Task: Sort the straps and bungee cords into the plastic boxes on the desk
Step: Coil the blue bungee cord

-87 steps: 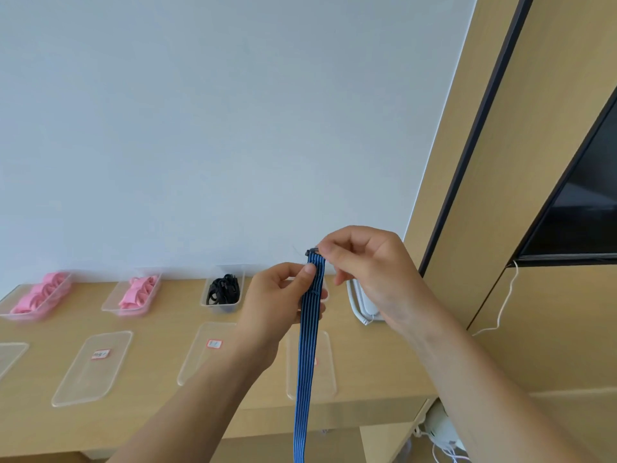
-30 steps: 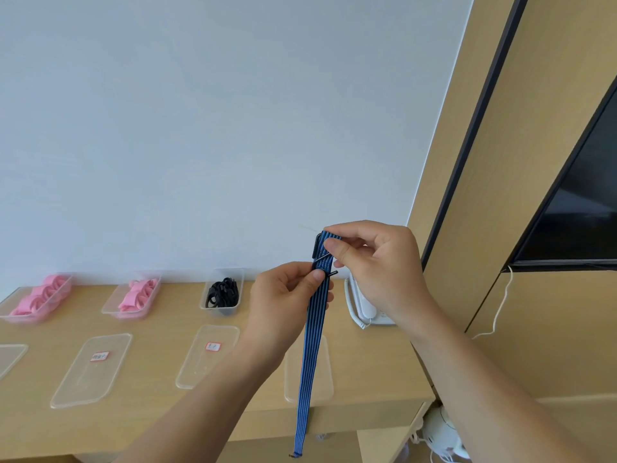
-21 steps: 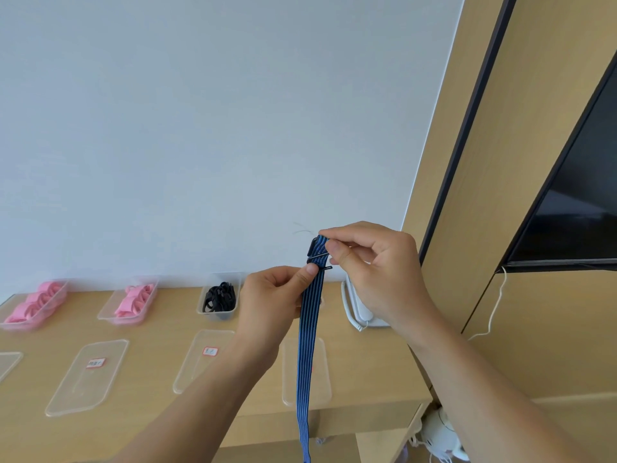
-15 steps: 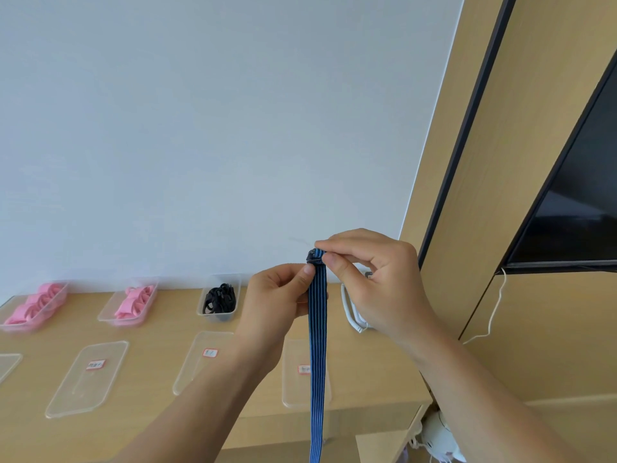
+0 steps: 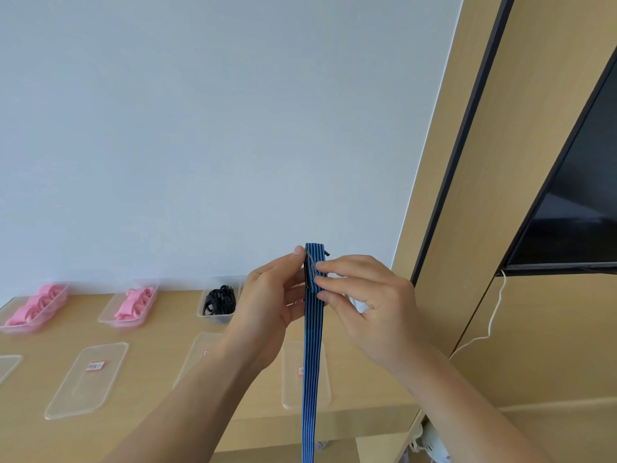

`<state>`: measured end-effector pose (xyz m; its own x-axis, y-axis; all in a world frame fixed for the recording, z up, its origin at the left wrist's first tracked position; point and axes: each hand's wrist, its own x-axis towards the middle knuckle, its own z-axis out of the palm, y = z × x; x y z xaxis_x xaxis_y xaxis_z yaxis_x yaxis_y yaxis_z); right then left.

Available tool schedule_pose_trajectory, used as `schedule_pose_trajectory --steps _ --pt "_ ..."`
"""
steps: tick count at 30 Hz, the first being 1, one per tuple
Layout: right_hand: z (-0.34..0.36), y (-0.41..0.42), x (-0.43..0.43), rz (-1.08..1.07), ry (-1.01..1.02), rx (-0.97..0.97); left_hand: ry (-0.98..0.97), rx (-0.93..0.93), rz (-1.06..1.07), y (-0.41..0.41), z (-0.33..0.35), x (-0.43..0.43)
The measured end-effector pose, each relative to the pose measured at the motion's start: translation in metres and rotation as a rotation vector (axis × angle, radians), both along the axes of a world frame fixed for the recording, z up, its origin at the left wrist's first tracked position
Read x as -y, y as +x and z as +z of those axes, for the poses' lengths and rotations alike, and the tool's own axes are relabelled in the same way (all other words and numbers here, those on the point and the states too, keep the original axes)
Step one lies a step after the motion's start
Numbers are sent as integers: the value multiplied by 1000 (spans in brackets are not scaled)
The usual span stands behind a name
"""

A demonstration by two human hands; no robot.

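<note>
Head view: a blue striped strap (image 5: 312,362) hangs straight down in the air in front of the desk (image 5: 150,362), from just below the picture's centre to the edge at 6 o'clock. Its top end is folded over, and a small black hook (image 5: 326,253) pokes out at 1 o'clock of the fold.

The left hand (image 5: 267,305) comes in from 7 o'clock and pinches the folded top from the 9 o'clock side, thumb tip high against the strap's edge. The right hand (image 5: 374,312) comes in from 5 o'clock and pinches the same fold from the 3 o'clock side with curled fingertips laid across the stripes. Both hands are clamped on the strap, close together but not touching each other.

On the desk behind, at 9 o'clock of the hands, stands a clear box of black cords (image 5: 215,319). Farther toward 9 o'clock are two clear boxes of pink straps (image 5: 123,324) (image 5: 20,329). Nearer the desk's front edge lie flat clear lids; one with a red label (image 5: 86,379) lies at 8 o'clock, and another lid (image 5: 290,375) lies directly behind the hanging strap.

A dark screen (image 5: 584,212) fills 3 o'clock, with a white cable (image 5: 494,315) dangling below it.
</note>
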<state>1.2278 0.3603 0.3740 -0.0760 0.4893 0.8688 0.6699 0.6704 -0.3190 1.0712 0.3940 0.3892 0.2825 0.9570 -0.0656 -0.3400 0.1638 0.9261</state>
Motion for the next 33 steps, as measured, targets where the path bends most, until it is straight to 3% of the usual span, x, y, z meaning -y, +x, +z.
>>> schedule_pose_trajectory --steps 14,19,22,26,33 --pt "-11 6 -2 -87 31 182 34 -18 -32 1 -3 4" --pt "12 0 1 -81 -11 -15 93 -64 -2 3 -6 4" --pt "27 -1 -3 -150 -249 -134 131 -78 16 5 -7 6" --pt "42 1 -11 -45 -633 -188 172 -98 23 7 -8 8" --pt "47 -1 -16 -69 -656 -216 113 -70 45 7 -14 7"
